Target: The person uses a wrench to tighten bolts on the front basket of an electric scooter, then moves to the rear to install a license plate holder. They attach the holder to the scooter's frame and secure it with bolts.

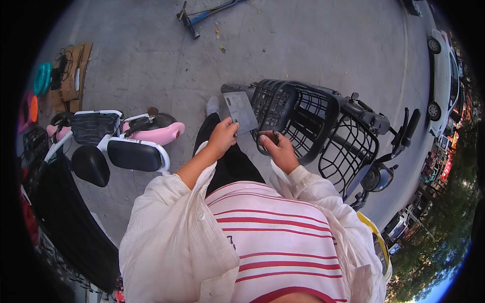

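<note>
One flat, light-grey rectangular plate (240,112): was just above the centre of the frame, tilted, with small holes near its upper end, beside the left side of the black basketwork.
Plate handling: seemed to be at the stage of holding and turning the sheet; the next move looked to call for a firm left pinch and care with the corners near the wire.
Left hand (224,137): pinched the plate at its lower left edge, thumb and fingers closed on the sheet.
Right hand (281,154): was near the plate's lower right corner, thumb and fingers bent toward each other; a dark patch showed between them, and I could not tell whether it was a held piece or shadow, nor whether the fingers touched the plate.
Black wire-mesh basket with a thick rim (332,123): stood right of centre, on a dark two-handled cycle.
Black padded seat (134,155): was at the left of the frame, on a pink-and-white cycle.
Blue metal stand (202,19): lay at the top of the frame.
White car (444,83): stood at the upper right.
</note>
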Tool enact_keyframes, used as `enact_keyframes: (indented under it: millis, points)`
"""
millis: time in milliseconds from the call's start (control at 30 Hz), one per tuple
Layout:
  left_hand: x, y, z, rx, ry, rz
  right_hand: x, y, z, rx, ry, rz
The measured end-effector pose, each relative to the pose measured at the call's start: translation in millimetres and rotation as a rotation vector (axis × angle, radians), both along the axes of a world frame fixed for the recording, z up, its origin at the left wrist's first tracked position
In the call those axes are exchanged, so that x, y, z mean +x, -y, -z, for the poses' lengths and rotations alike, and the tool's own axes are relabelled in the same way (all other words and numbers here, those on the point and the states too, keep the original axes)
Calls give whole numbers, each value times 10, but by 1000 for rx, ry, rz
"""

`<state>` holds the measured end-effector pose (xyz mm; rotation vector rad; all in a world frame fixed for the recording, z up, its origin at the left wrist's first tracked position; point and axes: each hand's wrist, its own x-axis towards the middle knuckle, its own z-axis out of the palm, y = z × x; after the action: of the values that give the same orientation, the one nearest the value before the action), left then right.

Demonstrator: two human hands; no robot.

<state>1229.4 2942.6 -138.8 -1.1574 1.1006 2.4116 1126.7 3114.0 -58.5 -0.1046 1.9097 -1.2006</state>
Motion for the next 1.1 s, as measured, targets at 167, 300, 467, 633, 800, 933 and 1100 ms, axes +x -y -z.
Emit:
enact_keyframes:
  millis: [167,300,467,633,800,933,1100]
  points:
    - [316,-104,-604,256,-149,14,-44,118,-533,27,278,-47]
    - [494,-229,-827,226,-173,227,-62,74,-628,-25,211,-190]
    - [816,-229,-992,-147,-25,55,-447,209,-1132,-115,158,-148]
    - [1465,-78,-889,-251,122,-290,-800,134,-466,116,-190,-385]
    - [1874,-46,-947,-288,136,-414,-636,212,-665,-92,52,-95]
    - [1837,41,-959,47,40,-737,-665,197,-921,-150,154,-8]
    - [1494,607,-1023,342,-311,-797,-791,-45,-752,-23,181,92]
